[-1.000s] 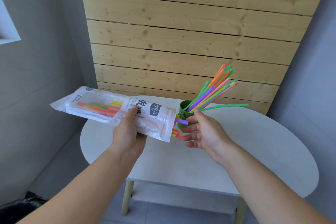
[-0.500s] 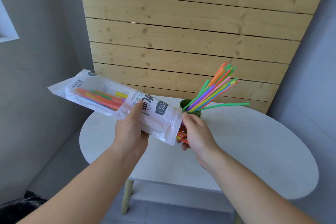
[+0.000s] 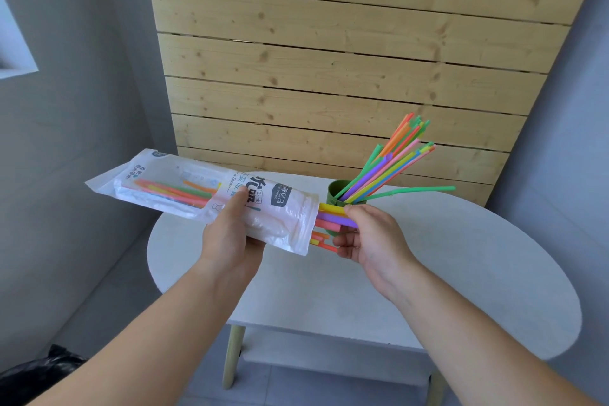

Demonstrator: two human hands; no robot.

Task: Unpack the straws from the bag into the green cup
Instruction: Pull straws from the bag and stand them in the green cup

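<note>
The left hand [image 3: 230, 234] grips the bag [image 3: 184, 188] mid-length. The right hand [image 3: 372, 237] pinches straws [image 3: 329, 217] poking from the bag's 3 o'clock end, the green cup [image 3: 334, 194] at its 12 o'clock.

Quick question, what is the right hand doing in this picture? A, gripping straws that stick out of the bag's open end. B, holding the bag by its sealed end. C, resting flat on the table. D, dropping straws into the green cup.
A: the right hand grips the straws poking from the open end of the bag, which the left hand holds.
</note>
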